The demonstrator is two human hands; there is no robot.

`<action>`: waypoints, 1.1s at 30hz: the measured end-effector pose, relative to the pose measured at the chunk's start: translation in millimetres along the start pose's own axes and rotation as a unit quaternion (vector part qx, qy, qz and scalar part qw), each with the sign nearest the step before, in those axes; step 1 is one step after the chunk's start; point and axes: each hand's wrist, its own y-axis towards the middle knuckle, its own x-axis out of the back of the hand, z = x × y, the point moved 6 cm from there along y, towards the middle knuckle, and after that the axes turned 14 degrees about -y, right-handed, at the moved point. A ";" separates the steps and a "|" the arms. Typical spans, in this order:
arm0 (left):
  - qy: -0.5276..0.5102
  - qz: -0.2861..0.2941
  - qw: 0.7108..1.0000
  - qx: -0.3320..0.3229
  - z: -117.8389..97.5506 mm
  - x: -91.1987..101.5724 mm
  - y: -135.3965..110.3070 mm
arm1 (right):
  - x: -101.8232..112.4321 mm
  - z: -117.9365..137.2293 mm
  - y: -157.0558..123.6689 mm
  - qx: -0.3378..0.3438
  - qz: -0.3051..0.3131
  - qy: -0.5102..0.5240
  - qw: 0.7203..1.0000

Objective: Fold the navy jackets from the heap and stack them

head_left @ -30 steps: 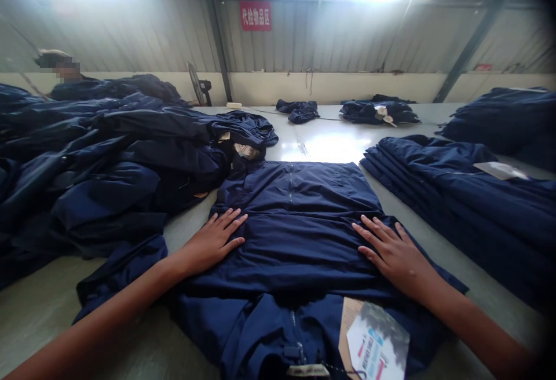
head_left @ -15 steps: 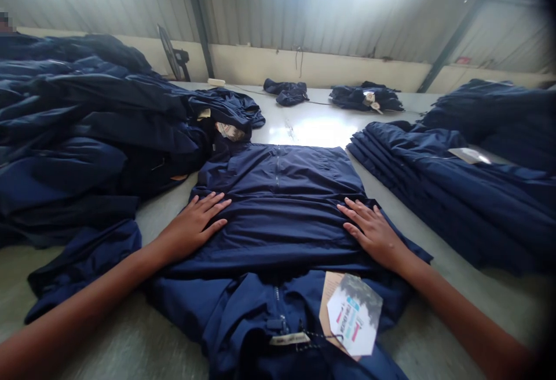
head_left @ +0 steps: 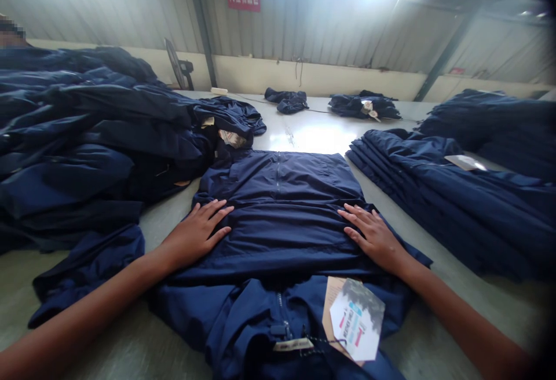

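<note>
A navy blue zip jacket (head_left: 282, 223) lies spread on the table in front of me, its collar end nearest. My left hand (head_left: 197, 229) rests flat on its left side, fingers spread. On the opposite side my right hand (head_left: 371, 235) also lies flat with the fingers apart. Sleeve fabric is folded across the middle, between the two hands. From the collar hang paper tags (head_left: 358, 319) on a dark cord, close to the zipper pull (head_left: 280, 329). Neither hand grips anything.
A loose heap of navy garments (head_left: 78, 131) covers the left of the table (head_left: 313, 134). Neatly folded garments (head_left: 460, 194) are stacked at the right. Smaller dark bundles (head_left: 365, 106) lie at the back. A fan (head_left: 178, 64) stands by the wall. Part of a person's head shows far left.
The view has tilted slightly upward, so the scene sits lower. Both hands stay flat on the jacket, with almost no movement.
</note>
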 end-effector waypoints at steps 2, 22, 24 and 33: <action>0.007 0.006 1.000 0.003 -2.3 -0.2 -2.0 | 0.3 -0.9 0.3 0.003 -0.001 0.003 1.000; 0.016 0.007 1.000 0.006 1.2 23.5 -5.6 | 17.4 -21.4 -21.8 -0.135 -0.010 -0.160 0.978; 0.003 0.036 0.999 0.014 5.4 18.6 -7.1 | 9.9 -22.7 -21.2 -0.136 0.005 -0.162 0.977; 0.058 0.094 0.994 0.024 -32.7 39.7 -47.5 | 6.0 -38.3 44.0 -0.023 0.122 -0.106 0.987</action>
